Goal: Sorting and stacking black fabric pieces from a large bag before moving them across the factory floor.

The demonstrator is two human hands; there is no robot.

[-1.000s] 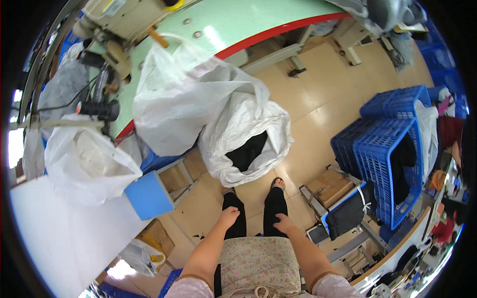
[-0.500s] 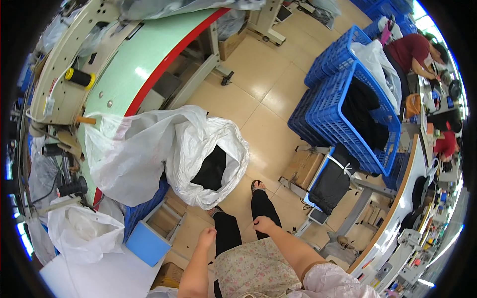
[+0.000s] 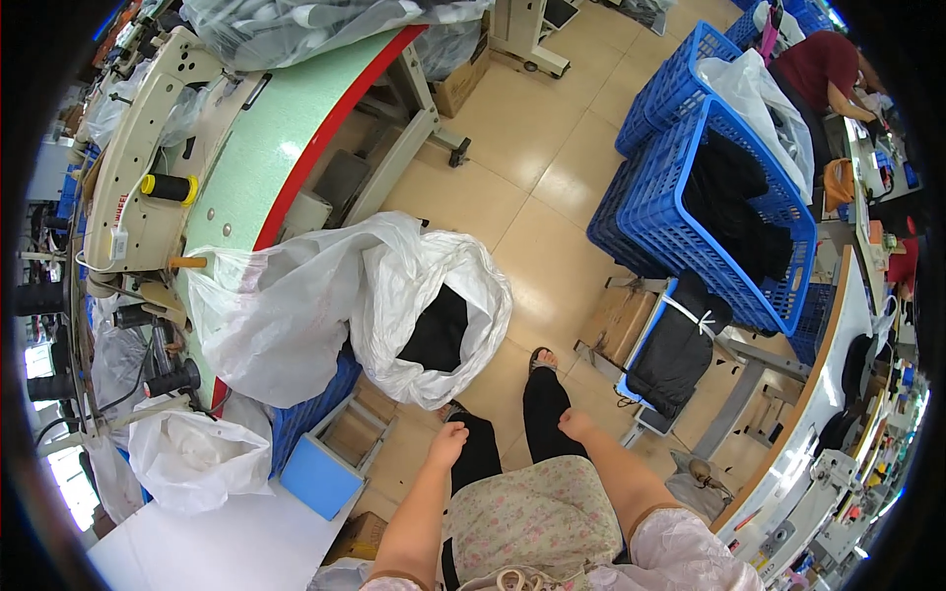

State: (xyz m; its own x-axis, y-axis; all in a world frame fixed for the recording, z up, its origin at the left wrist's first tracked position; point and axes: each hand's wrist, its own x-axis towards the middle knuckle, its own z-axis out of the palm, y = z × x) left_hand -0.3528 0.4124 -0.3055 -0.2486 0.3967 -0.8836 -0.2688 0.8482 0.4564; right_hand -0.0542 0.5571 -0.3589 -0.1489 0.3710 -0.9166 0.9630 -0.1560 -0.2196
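Observation:
My left hand (image 3: 448,445) is held over my left thigh, its fingers curled into a loose fist. Over the right thigh is my right hand (image 3: 576,426), also curled closed; nothing shows in either hand. A floral apron (image 3: 532,517) covers my lap, above black trousers (image 3: 548,406). Ahead of my left hand stands a large white woven sack (image 3: 490,325), its mouth rolled open, with black fabric (image 3: 437,330) inside. A translucent white plastic bag (image 3: 281,330) drapes from the table edge to the sack. Neither hand touches these.
To the left is a pale green worktable (image 3: 258,158) with a red edge and a sewing machine (image 3: 148,163). Blue crates (image 3: 645,217) holding black fabric stand at right, near a stool (image 3: 645,335) bearing a black bundle (image 3: 680,345). A blue-topped stool (image 3: 320,485) is at lower left. Another person (image 3: 823,69) works at far right.
The view has shifted, so the sack, table and crates sit a little farther right or higher in the picture. Both hands stay loosely closed over my thighs.

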